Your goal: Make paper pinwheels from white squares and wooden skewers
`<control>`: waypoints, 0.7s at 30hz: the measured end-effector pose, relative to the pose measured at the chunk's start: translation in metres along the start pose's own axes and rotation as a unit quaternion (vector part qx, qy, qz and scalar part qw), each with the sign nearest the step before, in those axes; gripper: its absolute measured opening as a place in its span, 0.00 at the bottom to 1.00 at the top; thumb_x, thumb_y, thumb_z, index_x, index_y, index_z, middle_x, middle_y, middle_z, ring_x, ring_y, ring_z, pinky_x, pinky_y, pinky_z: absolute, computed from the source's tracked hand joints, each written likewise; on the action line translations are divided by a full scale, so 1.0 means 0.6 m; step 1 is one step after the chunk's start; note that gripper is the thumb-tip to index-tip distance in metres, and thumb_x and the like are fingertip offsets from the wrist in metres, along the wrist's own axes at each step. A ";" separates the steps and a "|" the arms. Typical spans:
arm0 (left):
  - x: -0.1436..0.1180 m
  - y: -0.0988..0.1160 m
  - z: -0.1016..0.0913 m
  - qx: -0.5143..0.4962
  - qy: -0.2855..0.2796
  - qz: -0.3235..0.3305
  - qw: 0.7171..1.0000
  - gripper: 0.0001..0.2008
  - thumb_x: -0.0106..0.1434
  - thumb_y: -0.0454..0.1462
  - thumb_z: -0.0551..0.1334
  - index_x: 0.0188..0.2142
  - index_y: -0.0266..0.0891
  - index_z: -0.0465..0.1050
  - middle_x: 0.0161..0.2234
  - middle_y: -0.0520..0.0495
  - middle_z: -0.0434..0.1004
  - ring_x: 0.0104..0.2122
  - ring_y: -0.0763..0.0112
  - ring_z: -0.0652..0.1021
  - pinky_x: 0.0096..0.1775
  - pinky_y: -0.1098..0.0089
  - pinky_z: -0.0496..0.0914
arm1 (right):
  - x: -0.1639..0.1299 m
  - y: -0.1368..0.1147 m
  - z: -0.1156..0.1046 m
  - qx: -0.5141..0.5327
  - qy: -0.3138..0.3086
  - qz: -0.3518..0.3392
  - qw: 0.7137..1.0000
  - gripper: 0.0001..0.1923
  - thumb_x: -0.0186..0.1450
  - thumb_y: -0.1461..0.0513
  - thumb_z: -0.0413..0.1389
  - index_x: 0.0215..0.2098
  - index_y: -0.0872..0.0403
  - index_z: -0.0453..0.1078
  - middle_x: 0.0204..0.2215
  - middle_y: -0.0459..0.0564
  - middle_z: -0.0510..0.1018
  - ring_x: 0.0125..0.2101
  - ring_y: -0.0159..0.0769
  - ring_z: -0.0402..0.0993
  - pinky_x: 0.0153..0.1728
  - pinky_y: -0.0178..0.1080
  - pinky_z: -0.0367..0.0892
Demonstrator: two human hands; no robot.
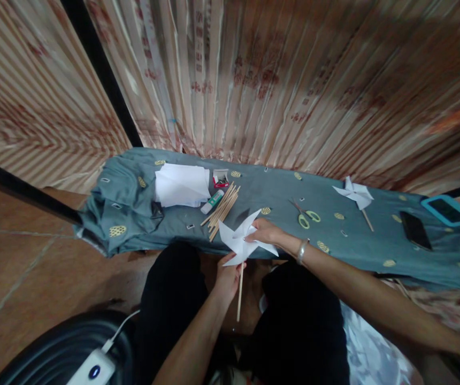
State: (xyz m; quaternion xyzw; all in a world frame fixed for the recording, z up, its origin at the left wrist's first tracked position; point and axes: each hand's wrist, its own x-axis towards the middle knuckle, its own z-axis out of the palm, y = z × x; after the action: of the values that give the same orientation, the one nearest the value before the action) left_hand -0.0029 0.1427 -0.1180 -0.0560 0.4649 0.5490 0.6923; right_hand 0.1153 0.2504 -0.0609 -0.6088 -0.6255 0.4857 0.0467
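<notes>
White paper pinwheel (243, 239) sits at the near edge of the table, in front of the person's lap, held between both hands. Its thin wooden stick (240, 291) hangs almost straight down from the hub toward the knees; long axis near vertical in the view, tip free and touching nothing.

Left hand (227, 275) is below the paper, fingers curled shut around the top of the stick just under the lower vane. Right hand (265, 231) comes in from the right, wrist with a silver bangle (301, 251), fingertips pinched at the hub where the vanes meet. Exactly what those fingertips grip at the centre cannot be told; too small.

So: paper head lies above and slightly right of the left fist, and directly left of the right fingertips. Right hand is the nearer to the hub, left hand the nearer to the stick.

On the blue-grey cloth (278, 192) beyond: bundle of spare sticks (222, 208) just behind the pinwheel, glue stick (213, 201), stack of white paper (182, 184), small red box (220, 178), green-handled scissors (305, 215). A second finished pinwheel (355, 194) lies well to the right, two phones (430, 220) farther still.
</notes>
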 end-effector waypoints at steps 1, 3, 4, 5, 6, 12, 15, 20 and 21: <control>0.000 0.000 0.001 -0.001 -0.003 -0.001 1.000 0.11 0.38 0.22 0.69 0.23 0.34 0.74 0.20 0.50 0.76 0.21 0.75 0.75 0.26 0.76 0.66 | -0.001 -0.004 -0.002 -0.015 -0.002 -0.001 1.000 0.09 0.49 0.67 0.63 0.30 0.56 0.80 0.28 0.46 0.82 0.30 0.36 0.77 0.31 0.32 0.69; 0.000 0.000 0.003 -0.003 -0.007 -0.003 1.000 0.11 0.37 0.23 0.69 0.22 0.33 0.75 0.19 0.50 0.75 0.20 0.77 0.74 0.25 0.76 0.65 | -0.004 -0.010 -0.006 -0.043 -0.005 -0.004 0.999 0.10 0.50 0.67 0.63 0.31 0.56 0.80 0.29 0.47 0.82 0.32 0.37 0.77 0.32 0.32 0.69; 0.000 0.000 0.004 -0.004 -0.007 -0.003 1.000 0.11 0.36 0.23 0.69 0.22 0.33 0.75 0.19 0.50 0.75 0.20 0.77 0.73 0.25 0.77 0.65 | -0.005 -0.013 -0.008 -0.056 -0.006 -0.005 0.998 0.10 0.49 0.67 0.63 0.31 0.56 0.80 0.29 0.47 0.82 0.33 0.38 0.77 0.33 0.32 0.69; 0.001 0.000 0.005 -0.005 -0.007 -0.003 1.000 0.11 0.36 0.23 0.69 0.21 0.34 0.74 0.18 0.51 0.74 0.20 0.77 0.73 0.25 0.76 0.64 | -0.005 -0.015 -0.009 -0.067 -0.008 -0.006 0.998 0.10 0.49 0.67 0.63 0.31 0.56 0.80 0.29 0.47 0.82 0.34 0.38 0.77 0.34 0.32 0.69; 0.001 0.000 0.006 -0.006 -0.007 -0.002 1.000 0.11 0.36 0.23 0.69 0.21 0.34 0.74 0.18 0.51 0.74 0.20 0.78 0.73 0.25 0.76 0.64 | -0.005 -0.017 -0.011 -0.077 -0.010 -0.007 0.997 0.10 0.49 0.67 0.64 0.31 0.56 0.80 0.30 0.47 0.82 0.34 0.38 0.77 0.34 0.32 0.69; 0.001 -0.001 0.009 -0.009 -0.020 -0.005 1.000 0.10 0.35 0.24 0.69 0.19 0.35 0.74 0.18 0.52 0.73 0.19 0.79 0.70 0.24 0.76 0.62 | 0.000 -0.020 -0.018 -0.112 -0.025 -0.014 0.993 0.10 0.48 0.66 0.65 0.31 0.55 0.79 0.30 0.46 0.82 0.36 0.39 0.76 0.35 0.32 0.68; -0.001 -0.001 0.012 -0.015 -0.027 -0.008 1.000 0.10 0.34 0.25 0.69 0.19 0.34 0.74 0.17 0.53 0.72 0.18 0.80 0.70 0.24 0.77 0.61 | 0.001 -0.020 -0.023 -0.108 -0.028 -0.020 0.994 0.10 0.47 0.66 0.65 0.30 0.55 0.79 0.29 0.45 0.82 0.35 0.38 0.76 0.34 0.31 0.68; -0.008 0.002 0.018 -0.034 -0.034 -0.012 0.999 0.10 0.34 0.26 0.70 0.19 0.35 0.74 0.18 0.54 0.73 0.18 0.81 0.70 0.25 0.77 0.62 | -0.003 -0.014 -0.023 -0.052 -0.045 -0.033 0.997 0.08 0.47 0.67 0.63 0.27 0.56 0.79 0.26 0.45 0.81 0.30 0.36 0.75 0.31 0.32 0.67; -0.010 0.003 0.020 -0.038 -0.037 -0.012 0.998 0.10 0.35 0.27 0.70 0.20 0.36 0.74 0.18 0.54 0.73 0.18 0.81 0.69 0.25 0.76 0.62 | -0.004 -0.011 -0.021 -0.036 -0.045 -0.036 0.998 0.08 0.48 0.67 0.62 0.28 0.57 0.79 0.26 0.45 0.81 0.29 0.35 0.74 0.31 0.32 0.67</control>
State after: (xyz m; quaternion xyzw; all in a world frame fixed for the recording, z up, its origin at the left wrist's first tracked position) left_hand 0.0030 0.1460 -0.1063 -0.0678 0.4167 0.5599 0.7130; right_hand 0.1193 0.2568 -0.0484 -0.5648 -0.6655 0.4878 0.0135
